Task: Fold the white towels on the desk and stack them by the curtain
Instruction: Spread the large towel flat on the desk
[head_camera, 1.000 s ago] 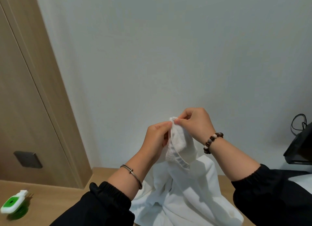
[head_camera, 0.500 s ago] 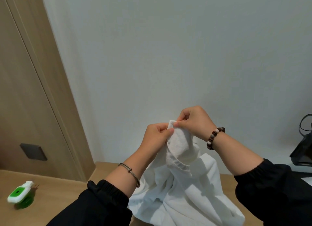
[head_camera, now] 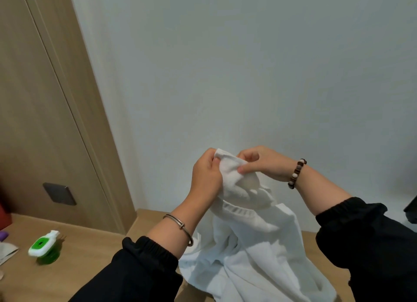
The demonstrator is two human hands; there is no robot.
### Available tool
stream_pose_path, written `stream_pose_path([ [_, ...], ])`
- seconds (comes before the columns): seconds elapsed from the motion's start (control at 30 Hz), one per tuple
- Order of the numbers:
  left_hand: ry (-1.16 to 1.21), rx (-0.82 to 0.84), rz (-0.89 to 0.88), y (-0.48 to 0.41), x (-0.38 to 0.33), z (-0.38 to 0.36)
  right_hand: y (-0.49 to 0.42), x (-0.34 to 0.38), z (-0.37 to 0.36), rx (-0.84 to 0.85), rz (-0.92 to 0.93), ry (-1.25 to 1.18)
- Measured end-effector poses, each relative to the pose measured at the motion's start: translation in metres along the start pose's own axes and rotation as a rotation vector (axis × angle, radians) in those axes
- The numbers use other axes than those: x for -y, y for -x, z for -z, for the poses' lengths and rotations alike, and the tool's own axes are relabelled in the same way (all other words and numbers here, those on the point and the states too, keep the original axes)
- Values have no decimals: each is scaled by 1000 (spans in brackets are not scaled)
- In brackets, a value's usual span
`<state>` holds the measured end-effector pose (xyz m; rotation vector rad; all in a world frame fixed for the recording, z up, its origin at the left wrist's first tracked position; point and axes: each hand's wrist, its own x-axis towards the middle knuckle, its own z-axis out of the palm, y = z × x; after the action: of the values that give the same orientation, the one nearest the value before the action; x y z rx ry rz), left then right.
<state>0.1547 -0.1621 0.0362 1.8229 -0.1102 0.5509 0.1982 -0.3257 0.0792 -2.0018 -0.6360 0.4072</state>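
Note:
A white towel (head_camera: 252, 245) hangs crumpled from both hands above the wooden desk (head_camera: 94, 256), its lower part bunched on the desk top. My left hand (head_camera: 206, 177) grips the towel's raised corner from the left. My right hand (head_camera: 264, 164) pinches the same edge between thumb and fingers just to the right. The two hands are almost touching in front of the white wall. No curtain and no other towel are in view.
A green and white plug-in device (head_camera: 44, 247) lies on the desk at the left. A wooden panel with a dark switch plate (head_camera: 59, 193) stands at the back left. A black object (head_camera: 411, 209) sits at the right edge.
The view has shifted right and slightly down. My right hand's fingers have slid along the towel's top edge, spreading the corner a little between the two hands.

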Motion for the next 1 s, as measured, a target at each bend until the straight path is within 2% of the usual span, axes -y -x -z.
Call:
stream_pose_path([
  [0.17,-53,-52,-182,-11,-6,9,-7,10,6,-85,80,37],
  [0.27,-59,-35,-205,-18,-7,14,-6,14,14,1,80,74],
  [0.37,-56,17,-127,-23,-5,14,-10,2,15,179,-22,132],
  [0.5,94,29,63,-28,0,13,-20,-35,6,199,-162,408],
  [0.57,120,86,92,-26,1,12,-23,-55,-7,241,-209,495],
  [0.63,-25,199,47,-20,5,13,-24,-66,-16,202,-165,539],
  [0.73,-431,410,-44,-16,19,20,-29,-68,-3,-144,-59,383],
  [0.77,-566,459,-58,-15,24,22,-29,-68,4,-150,-66,314],
  [0.83,-722,423,-9,-13,38,23,-27,-70,8,74,-123,355],
  [0.9,-740,321,78,-10,52,21,-30,-87,5,266,-183,551],
  [1.0,-909,330,78,-1,79,12,-44,-128,-2,312,-254,836],
])
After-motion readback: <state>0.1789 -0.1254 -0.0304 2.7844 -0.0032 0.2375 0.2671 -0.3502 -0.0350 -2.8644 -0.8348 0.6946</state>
